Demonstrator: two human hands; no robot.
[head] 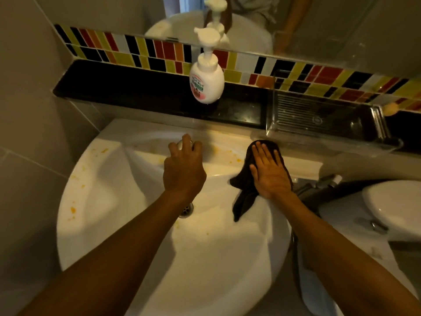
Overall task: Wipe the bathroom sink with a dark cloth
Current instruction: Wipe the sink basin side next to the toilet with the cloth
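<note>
The white bathroom sink [95, 201] fills the middle of the view, with orange-yellow spots along its left rim and back ledge. My left hand [183, 169] is cupped over the metal tap [181, 144] at the back of the basin, fingers curled around it. My right hand [270, 172] lies flat, fingers spread, pressing the dark cloth [245, 197] onto the sink's right rim. The cloth's loose end hangs down into the basin. The drain [186, 209] shows just below my left wrist.
A white pump soap bottle [206, 83] stands on the black ledge [136, 87] behind the sink. A clear ridged tray [319, 117] sits on the ledge at right. A toilet [391, 206] and a metal spray hose [319, 185] are at the right. A mirror and coloured tiles run along the back.
</note>
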